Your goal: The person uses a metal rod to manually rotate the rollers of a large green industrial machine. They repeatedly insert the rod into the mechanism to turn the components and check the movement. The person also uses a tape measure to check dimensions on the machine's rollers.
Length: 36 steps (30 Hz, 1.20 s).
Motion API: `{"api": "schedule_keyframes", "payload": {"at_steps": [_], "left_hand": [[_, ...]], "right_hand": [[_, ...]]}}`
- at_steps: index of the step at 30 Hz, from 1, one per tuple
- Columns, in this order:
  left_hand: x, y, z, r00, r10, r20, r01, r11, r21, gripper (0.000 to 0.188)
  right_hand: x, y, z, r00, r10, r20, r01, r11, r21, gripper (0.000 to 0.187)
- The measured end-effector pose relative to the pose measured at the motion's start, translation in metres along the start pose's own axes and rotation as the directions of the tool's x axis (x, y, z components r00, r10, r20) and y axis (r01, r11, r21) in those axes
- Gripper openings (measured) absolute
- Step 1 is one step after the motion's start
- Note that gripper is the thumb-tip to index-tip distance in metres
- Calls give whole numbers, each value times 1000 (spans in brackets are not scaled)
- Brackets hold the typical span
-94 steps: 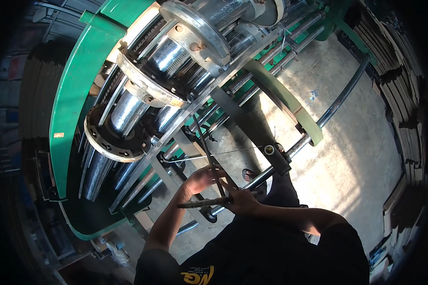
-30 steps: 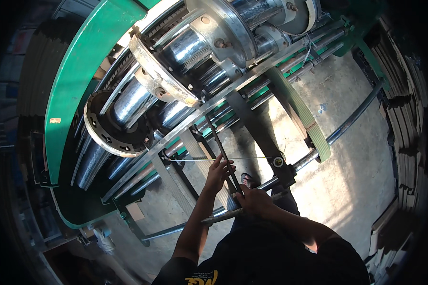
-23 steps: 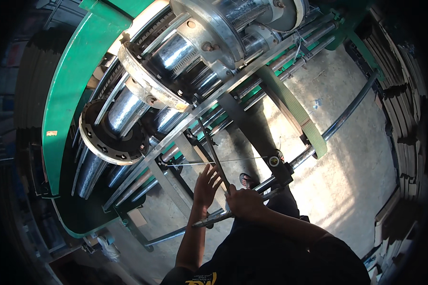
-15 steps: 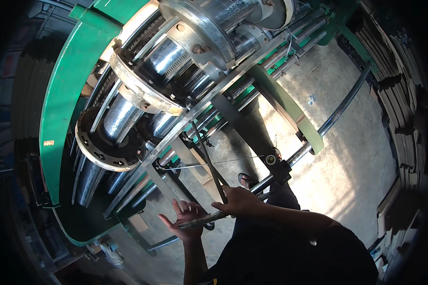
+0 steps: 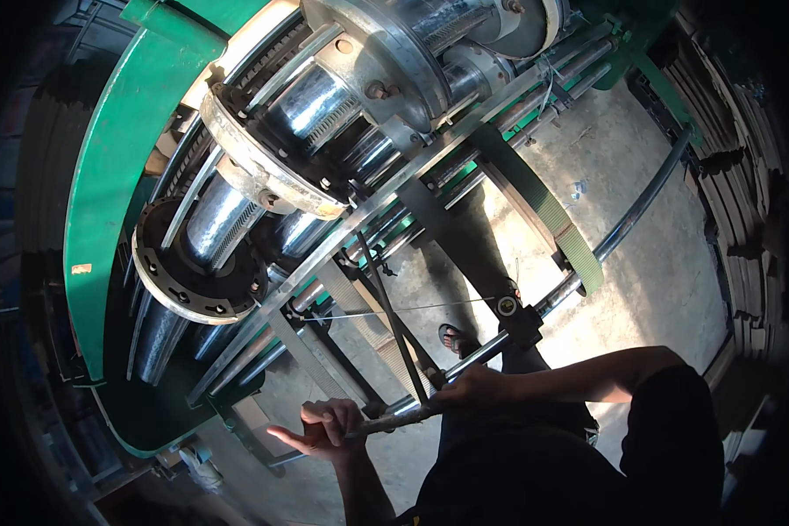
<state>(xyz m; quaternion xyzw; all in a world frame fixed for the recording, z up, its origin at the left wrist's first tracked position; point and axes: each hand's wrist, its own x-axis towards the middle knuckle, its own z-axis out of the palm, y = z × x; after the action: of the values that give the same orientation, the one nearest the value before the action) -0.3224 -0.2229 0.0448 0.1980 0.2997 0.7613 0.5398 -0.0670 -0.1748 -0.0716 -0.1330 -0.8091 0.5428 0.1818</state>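
Note:
My right hand (image 5: 475,386) is closed around one end of a short grey metal rod (image 5: 399,419), its fingers partly hidden. At the rod's other end my left hand (image 5: 331,428) has its fingers curled against it, with one digit sticking out to the left. Just beside my right hand end two thin dark bars (image 5: 393,320), which cross and slope up to the machine frame. Behind the rod runs a long metal tube (image 5: 482,353) of the machine.
A large green machine (image 5: 114,167) with chromed cylinders (image 5: 223,215) and a metal ring (image 5: 276,162) fills the upper left. Green webbing belts (image 5: 579,250) hang over the tubes. A taut thin cord (image 5: 394,311) crosses ahead of my hands. Stacked cardboard sheets (image 5: 745,263) stand at right.
My right hand has shifted right and down, away from the crossed bars, with the rod. My left hand's spread fingers have curled in.

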Motion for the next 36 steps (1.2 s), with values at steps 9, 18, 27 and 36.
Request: {"api": "schedule_keyframes", "payload": {"at_steps": [9, 18, 27, 36], "left_hand": [[22, 1, 25, 964, -228, 136, 164, 914, 370, 91], [45, -4, 48, 944, -314, -99, 307, 948, -80, 77], [-8, -122, -78, 728, -679, 97, 603, 567, -561, 49], [-108, -210, 22, 805, -577, -138, 400, 699, -592, 27]], "right_hand": [[-25, 27, 102, 931, 348, -111, -311, 914, 260, 35], [8, -26, 58, 949, 119, -293, -200, 944, -263, 69], [-76, -130, 75, 971, 127, -203, -146, 986, -81, 73], [-176, -208, 46, 832, 376, -408, -408, 913, 8, 44]]}}
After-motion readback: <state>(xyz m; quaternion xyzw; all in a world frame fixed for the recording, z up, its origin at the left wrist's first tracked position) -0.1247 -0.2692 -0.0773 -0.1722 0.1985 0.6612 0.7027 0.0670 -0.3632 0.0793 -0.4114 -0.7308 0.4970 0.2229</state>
